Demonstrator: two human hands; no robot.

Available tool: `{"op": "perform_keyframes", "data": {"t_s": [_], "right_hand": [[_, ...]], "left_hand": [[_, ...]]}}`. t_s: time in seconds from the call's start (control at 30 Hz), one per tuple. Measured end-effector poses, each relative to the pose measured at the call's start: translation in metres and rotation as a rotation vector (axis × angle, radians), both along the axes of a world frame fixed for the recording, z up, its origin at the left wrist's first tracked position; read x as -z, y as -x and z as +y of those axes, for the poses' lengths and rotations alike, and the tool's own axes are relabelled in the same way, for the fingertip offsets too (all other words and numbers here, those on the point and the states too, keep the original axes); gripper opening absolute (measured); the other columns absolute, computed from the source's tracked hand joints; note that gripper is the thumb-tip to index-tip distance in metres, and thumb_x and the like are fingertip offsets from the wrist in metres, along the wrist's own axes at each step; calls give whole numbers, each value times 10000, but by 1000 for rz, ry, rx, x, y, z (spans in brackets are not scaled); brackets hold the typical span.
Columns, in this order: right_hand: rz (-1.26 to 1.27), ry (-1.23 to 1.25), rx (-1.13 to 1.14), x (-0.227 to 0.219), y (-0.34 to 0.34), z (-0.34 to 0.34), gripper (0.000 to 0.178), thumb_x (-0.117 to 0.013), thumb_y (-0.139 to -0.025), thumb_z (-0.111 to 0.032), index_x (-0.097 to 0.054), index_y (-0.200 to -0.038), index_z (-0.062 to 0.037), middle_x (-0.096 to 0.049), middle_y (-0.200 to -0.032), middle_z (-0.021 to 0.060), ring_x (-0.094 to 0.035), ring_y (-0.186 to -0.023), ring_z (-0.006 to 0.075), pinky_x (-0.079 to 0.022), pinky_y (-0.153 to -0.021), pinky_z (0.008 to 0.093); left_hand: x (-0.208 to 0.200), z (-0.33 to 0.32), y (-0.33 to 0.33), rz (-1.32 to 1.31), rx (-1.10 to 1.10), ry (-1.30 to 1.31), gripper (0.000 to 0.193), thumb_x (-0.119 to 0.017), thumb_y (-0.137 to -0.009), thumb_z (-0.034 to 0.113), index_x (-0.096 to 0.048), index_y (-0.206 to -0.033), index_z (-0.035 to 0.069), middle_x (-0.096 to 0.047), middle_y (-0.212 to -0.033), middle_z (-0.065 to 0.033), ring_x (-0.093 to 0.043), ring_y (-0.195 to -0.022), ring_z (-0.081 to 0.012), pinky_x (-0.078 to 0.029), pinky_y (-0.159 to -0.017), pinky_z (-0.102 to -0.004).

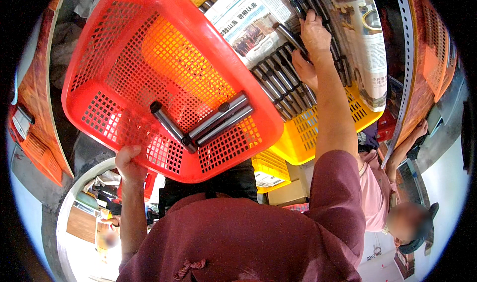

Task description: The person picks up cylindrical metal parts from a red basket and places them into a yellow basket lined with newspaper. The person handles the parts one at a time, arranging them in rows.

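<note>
My left hand [130, 163] grips the near rim of a red plastic basket [89, 125], which is tilted. Inside lie a few shiny metal tubes [171, 125] with black ends, some side by side and one at an angle. My right hand [315, 41] reaches over a yellow crate [305, 133] at the upper right. Its fingers and thumb are bent around a metal tube [292, 37], partly hidden by the hand. Below it sits a row of similar tubes [278, 78] packed together, and more dark-banded tubes lie beyond the fingers.
Newspaper [243, 21] lines the yellow crate. Another yellow crate [271, 170] and a cardboard box [288, 192] stand below. A perforated metal upright [408, 48] rises at the right. Another person [377, 182] in a pink top is at the lower right.
</note>
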State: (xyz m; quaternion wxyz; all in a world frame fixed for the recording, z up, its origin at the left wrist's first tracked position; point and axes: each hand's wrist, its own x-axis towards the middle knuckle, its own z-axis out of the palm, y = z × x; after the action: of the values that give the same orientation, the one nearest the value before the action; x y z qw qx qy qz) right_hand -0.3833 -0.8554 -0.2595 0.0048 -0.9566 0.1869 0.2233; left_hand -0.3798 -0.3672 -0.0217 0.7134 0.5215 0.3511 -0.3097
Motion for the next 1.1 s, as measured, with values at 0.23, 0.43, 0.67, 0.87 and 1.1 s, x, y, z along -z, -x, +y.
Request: {"op": "perform_keyframes", "data": {"t_s": [0.23, 0.43, 0.67, 0.87, 1.1], "right_hand": [[-36, 21, -26, -5, -5, 1, 408, -496, -934, -397, -388, -1118, -49, -613, -1049, 197, -676, -804, 379, -562, -627, 465], [-67, 63, -25, -9, -6, 8, 433, -505, -931, -394, -382, -1137, -33, -609, -1044, 198, -676, -780, 377, -567, -613, 452], [-316, -50, 33, -62, 10, 20, 376, -512, -925, -296, -459, -1173, -18, -603, -1051, 218, -643, -787, 425, -544, -643, 497], [-235, -64, 79, -84, 48, 2, 329, -502, -922, -289, -516, -1114, -22, -578, -1065, 226, -616, -858, 434, -517, -724, 517], [-143, -176, -29, -62, 61, 21, 334, -565, -886, -251, -541, -1157, -57, -547, -1094, 191, -589, -970, 374, -512, -794, 460]], "left_hand": [[2, 8, 2, 17, -40, 3, 742, -507, -640, 68, -381, -1365, -22, -529, -1294, -179, -527, -1189, -320, -412, -1023, -424], [-3, -10, -2, -48, -74, -27, 683, -505, -644, 52, -433, -1319, -26, -564, -1242, -159, -557, -1140, -296, -442, -989, -420], [4, -2, 3, -51, -51, -43, 634, -498, -664, 23, -442, -1293, -26, -562, -1229, -143, -577, -1099, -285, -464, -959, -396], [5, 7, 12, -84, -116, -31, 621, -508, -663, 22, -451, -1279, -30, -570, -1209, -149, -576, -1090, -286, -461, -957, -408], [-16, 42, 2, -101, -84, 38, 706, -507, -641, 88, -412, -1329, -34, -537, -1278, -174, -529, -1181, -322, -416, -1029, -441]]}}
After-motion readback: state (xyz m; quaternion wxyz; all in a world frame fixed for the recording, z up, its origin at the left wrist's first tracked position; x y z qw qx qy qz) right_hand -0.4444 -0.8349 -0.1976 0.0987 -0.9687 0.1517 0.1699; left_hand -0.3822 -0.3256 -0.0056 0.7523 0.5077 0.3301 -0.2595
